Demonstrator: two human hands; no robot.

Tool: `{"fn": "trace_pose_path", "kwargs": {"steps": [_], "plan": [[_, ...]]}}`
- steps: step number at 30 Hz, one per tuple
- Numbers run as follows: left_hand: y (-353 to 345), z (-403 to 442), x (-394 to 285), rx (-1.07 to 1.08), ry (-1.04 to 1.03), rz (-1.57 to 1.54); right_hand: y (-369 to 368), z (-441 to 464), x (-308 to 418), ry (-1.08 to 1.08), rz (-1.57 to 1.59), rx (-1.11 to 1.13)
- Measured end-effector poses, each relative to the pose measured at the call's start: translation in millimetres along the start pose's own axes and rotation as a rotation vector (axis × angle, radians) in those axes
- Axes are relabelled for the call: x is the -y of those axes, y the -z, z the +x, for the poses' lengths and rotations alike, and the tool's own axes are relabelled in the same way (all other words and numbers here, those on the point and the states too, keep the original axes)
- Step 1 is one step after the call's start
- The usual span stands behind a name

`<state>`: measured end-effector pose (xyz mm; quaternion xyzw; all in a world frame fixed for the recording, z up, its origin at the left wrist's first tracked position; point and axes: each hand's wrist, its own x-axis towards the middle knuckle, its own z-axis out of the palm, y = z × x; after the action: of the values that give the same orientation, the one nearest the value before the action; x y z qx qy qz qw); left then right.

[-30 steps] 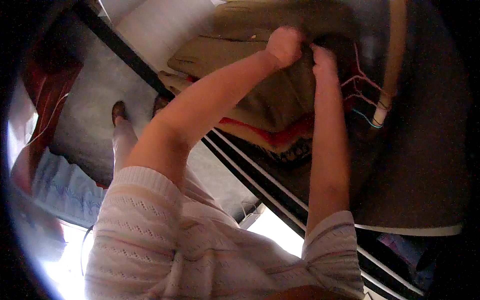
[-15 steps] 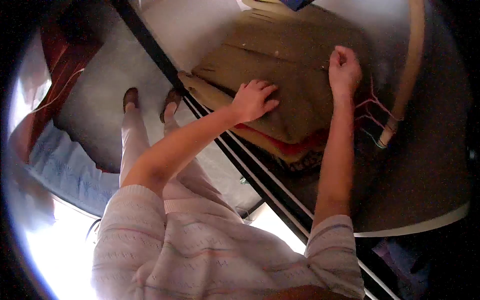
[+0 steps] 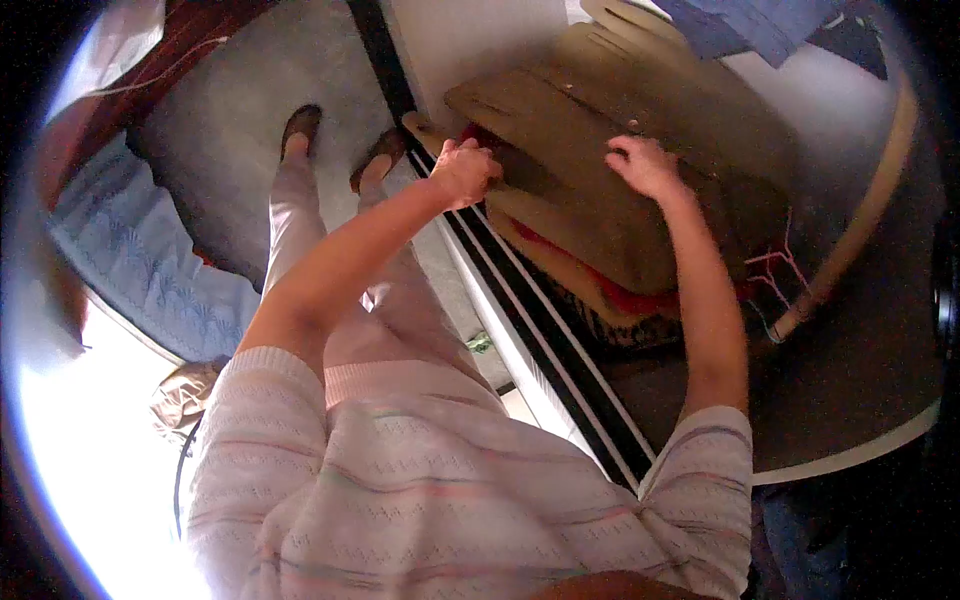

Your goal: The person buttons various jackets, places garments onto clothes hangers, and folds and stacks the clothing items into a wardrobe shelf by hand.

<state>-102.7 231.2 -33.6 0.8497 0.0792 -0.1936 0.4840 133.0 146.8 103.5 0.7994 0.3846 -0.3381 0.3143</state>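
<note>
A brown buttoned garment (image 3: 580, 190), seemingly a folded jacket or shirt, lies on top of a pile of folded clothes. At the pile's edge nearest my body, my left hand (image 3: 467, 175) has curled fingers closed at the garment's border, where the cloth dips into a dark fold. My right hand (image 3: 648, 168) is over the garment's middle near a button, its bent fingers slightly apart and nothing seen in them. Red cloth (image 3: 540, 240) and a tan layer (image 3: 570, 268) show below the brown one.
Black and white rails (image 3: 540, 340) run between my body and the pile. A curved wooden rod (image 3: 870, 210) with pink hangers (image 3: 775, 268) stands right. Blue clothing (image 3: 745, 25) lies at the top. Blue patterned cloth (image 3: 150, 250) covers something at left, beside the grey floor (image 3: 240, 120).
My left hand has moved from flat on the garment to its near edge, and its fingers have curled. My right hand has shifted inward over the garment, its fist loosened. The camera view has moved.
</note>
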Motion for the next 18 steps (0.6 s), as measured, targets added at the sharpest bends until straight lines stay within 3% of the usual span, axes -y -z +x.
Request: {"fn": "trace_pose_path", "kwargs": {"steps": [1,3,7,11,12,13,15,17,18], "plan": [[-0.8,2.9,3.7,-0.018,0.021,-0.005,-4.9,8.1,8.1,0.075,0.031,0.130],[7.8,4.3,10.1,-0.058,0.056,-0.012,-11.4,5.9,41.5,0.251,0.151,0.131],[-2.8,26.6,18.0,-0.248,0.118,0.004,-38.5,0.5,97.1,0.296,0.453,0.363],[-6.4,39.4,13.3,-0.545,0.233,-0.110,-62.5,31.7,83.3,0.255,0.279,0.194],[-7.7,37.1,11.3,-0.630,0.282,-0.164,-57.2,28.9,75.7,0.159,0.457,0.221],[-11.2,31.0,19.5,-0.619,0.393,-0.302,-66.9,26.4,64.2,0.144,0.660,0.061],[-31.2,23.5,54.4,-0.514,0.575,-0.712,-51.6,27.5,59.0,0.101,0.991,0.315],[-52.2,18.4,75.4,-0.405,0.866,-1.135,-36.6,18.2,74.0,0.126,1.017,0.301],[-48.7,8.5,77.2,-0.314,0.852,-1.423,-28.6,12.3,80.0,0.140,1.030,0.290]]}}
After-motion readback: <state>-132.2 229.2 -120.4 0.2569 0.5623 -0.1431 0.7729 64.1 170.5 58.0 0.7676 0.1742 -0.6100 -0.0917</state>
